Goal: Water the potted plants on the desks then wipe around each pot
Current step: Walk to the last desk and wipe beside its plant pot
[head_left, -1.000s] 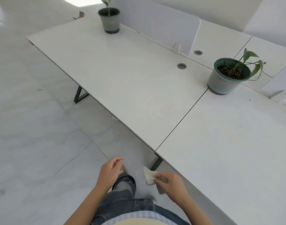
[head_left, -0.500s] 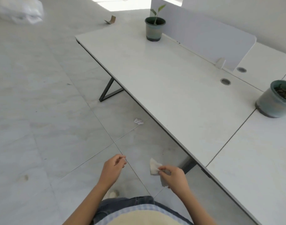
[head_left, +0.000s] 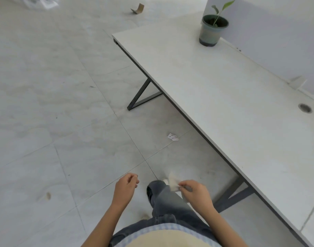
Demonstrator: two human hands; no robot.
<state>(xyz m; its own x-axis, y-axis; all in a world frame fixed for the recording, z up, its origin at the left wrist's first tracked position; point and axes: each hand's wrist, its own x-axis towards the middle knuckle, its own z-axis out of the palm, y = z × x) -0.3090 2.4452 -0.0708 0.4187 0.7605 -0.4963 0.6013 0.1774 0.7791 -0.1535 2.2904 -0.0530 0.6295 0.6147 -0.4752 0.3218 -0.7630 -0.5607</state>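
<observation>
Tissue soft, light, will crumple | I see right hand pinching its edge, better bunched | left hand loosely curled, empty | pot on desk, well apart

Pale tiled floor, seemingly marble, lies beside a white desk with a white partition.

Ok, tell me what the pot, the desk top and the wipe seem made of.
Pot: likely plastic, dull grey-green with a darker base. Desk top: probably laminate board, matt off-white, thin dark edge. Wipe in the right hand: tissue or thin cloth, white and crumpled; blur leaves it open.
</observation>
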